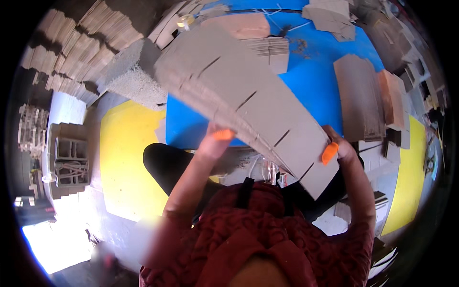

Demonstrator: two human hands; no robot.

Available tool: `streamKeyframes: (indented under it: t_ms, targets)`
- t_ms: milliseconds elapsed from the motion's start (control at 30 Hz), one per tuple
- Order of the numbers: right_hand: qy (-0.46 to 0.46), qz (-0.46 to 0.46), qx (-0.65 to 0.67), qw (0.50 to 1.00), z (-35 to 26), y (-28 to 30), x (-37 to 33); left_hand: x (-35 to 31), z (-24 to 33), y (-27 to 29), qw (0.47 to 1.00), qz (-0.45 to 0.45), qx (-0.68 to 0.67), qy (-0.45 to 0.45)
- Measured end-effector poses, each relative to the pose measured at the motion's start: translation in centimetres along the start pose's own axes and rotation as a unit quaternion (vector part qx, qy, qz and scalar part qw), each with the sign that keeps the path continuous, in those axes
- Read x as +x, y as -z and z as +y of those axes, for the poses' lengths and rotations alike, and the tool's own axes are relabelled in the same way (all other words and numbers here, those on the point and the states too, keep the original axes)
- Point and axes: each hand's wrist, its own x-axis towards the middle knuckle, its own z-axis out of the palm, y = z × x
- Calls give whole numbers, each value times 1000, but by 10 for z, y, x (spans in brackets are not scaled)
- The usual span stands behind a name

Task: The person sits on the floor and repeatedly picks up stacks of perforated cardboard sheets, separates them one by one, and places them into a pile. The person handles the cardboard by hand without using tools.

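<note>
Left hand: arm forward, holding near edge of slotted cardboard bundle
Right hand: elbow bent, gripping its right end
Bundle: one, aslant over blue work surface
Orange finger covers: two

Hands, two: left and right, each showing one orange finger cover (two in all: left cover, right cover). Held cardboard stack, one; four long dark slots on its top face, layers too blurred to count. Blue surface, one. Salmon-coloured blocks, two: one toward the surface's far left corner, one beyond its right edge. Other cardboard stacks by the surface include one long stack at its right edge. Yellow panels, two: one beyond the left edge, one beyond the right.
</note>
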Motion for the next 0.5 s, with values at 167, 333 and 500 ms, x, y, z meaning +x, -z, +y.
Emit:
streamKeyframes:
  t_ms: [167, 333, 500]
  targets:
    - [-54, -146, -186, 970, -28, 24, 111, -48, 16, 1, 992, 95, 66, 42]
    - [-31, -165, -377, 911, -83, -63, 166, -34, -8, 30, 965, 231, -37, 121]
    - [176, -100, -628, 751, -61, -98, 169, -6, -3, 35, 973, 186, 6, 139]
